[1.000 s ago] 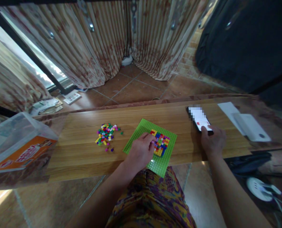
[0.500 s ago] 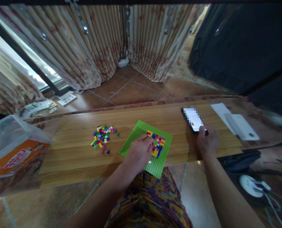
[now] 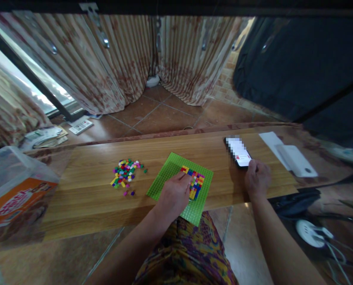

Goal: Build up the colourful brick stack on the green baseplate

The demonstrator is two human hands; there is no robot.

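My left hand (image 3: 174,194) rests over a green studded baseplate (image 3: 161,179), its fingers bent and pressed together at the left side of a block of small multicoloured bricks (image 3: 198,183). The fingers cover part of that block, and whatever is between the fingertips is hidden. To the left of the plate lies a loose pile of small coloured bricks (image 3: 124,171). On the table at the right, my right hand (image 3: 257,179) is curled closed, close to the lower end of a lit phone (image 3: 242,159). Nothing shows in its fingers.
All this lies on a narrow wooden table (image 3: 84,190). A clear plastic tub with an orange label (image 3: 19,202) stands at the left end. At the right end are a white sheet (image 3: 273,140) and a white flat object (image 3: 298,160). A white power strip (image 3: 309,233) with cables sits lower right.
The whole view has shifted slightly. My left hand stays at the brick block, its fingers a little differently placed. My right hand remains beside the phone.
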